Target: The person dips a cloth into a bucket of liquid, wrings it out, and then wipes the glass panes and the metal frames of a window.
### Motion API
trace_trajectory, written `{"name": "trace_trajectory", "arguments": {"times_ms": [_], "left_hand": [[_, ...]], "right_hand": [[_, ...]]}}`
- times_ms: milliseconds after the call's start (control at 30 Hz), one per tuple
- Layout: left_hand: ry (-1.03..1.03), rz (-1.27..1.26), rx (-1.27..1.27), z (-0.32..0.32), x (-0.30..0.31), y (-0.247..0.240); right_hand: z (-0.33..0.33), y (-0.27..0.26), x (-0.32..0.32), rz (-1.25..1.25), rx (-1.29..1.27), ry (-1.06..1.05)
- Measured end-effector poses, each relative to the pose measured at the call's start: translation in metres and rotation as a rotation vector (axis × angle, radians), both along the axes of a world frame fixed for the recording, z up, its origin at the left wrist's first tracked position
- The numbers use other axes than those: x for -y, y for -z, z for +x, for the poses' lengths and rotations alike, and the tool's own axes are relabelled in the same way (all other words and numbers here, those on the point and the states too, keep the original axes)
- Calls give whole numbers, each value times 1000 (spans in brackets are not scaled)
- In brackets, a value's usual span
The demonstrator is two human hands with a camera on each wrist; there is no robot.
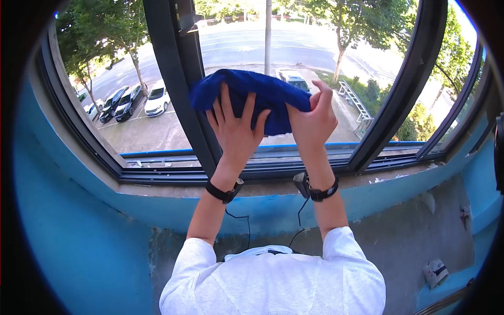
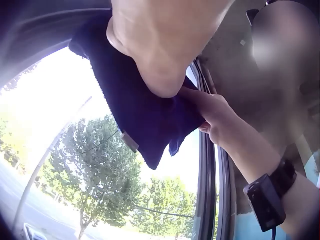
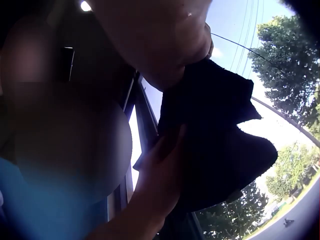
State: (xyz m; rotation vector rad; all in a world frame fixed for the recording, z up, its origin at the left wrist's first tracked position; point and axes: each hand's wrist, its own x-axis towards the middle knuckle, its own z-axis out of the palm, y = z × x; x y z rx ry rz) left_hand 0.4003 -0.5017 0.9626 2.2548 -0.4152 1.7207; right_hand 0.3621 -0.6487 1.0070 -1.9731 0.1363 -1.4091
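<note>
A blue cloth (image 1: 275, 100) is spread against the window in front of the person, its left end overlapping the dark upright of the frame. On the cloth's left part lies the left hand (image 1: 237, 131), fingers spread and fairly straight. The right hand (image 1: 313, 123) pinches the cloth's right end, with the index finger bent. From the left wrist, the cloth (image 2: 140, 110) looks nearly black, hangs in loose points and has a small pale tag (image 2: 129, 141) on its edge. In the right wrist view, the left hand (image 3: 162, 165) is behind the cloth's near edge, partly in shadow.
Dark window frame bars (image 1: 181, 79) stand left and right of the hands. Below runs the sill track (image 1: 273, 170), over a blue wall (image 1: 268, 210). Wrist cameras on black straps (image 1: 224, 193) trail cables. A crumpled container (image 1: 436, 273) lies at lower right. Outside are parked cars (image 1: 128, 102) and trees.
</note>
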Motion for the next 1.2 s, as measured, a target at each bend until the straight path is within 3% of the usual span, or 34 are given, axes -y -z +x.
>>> {"name": "trace_trajectory", "arguments": {"times_ms": [33,100,200,267,333,467,600,667,700,833,867,933,1000,1200], "left_hand": [[-7,-1,3,-4,0,-1],[64,0,-32,-12,2,-6],[111,-32,4,-12,8,-7],[107,-48,3,-11,16,-4],[95,-68,8,-7,25,-1],[79,-74,10,-3,48,8],[111,-64,-15,-12,93,10],[204,20,-117,-18,121,11],[181,52,-95,-20,137,13],[418,96,-92,-20,191,23],[427,90,-92,-20,198,25],[490,107,-113,-16,204,30],[468,114,-90,-11,202,30],[360,89,-25,-4,159,23]], "right_hand": [[-6,4,-2,-1,3,-7],[-11,9,-2,267,-2,-314],[0,26,-1,238,216,-366],[0,32,5,119,306,-289],[-2,38,11,-152,388,-62],[-16,38,22,-37,308,-59],[-32,62,60,146,24,-179],[-40,78,76,-110,326,-230],[-49,86,83,-134,317,-348],[-58,105,116,78,257,-393],[-54,109,129,71,254,-384],[-46,113,151,-48,200,-165],[-44,116,159,-66,114,-120],[-16,99,130,-385,148,181]]}}
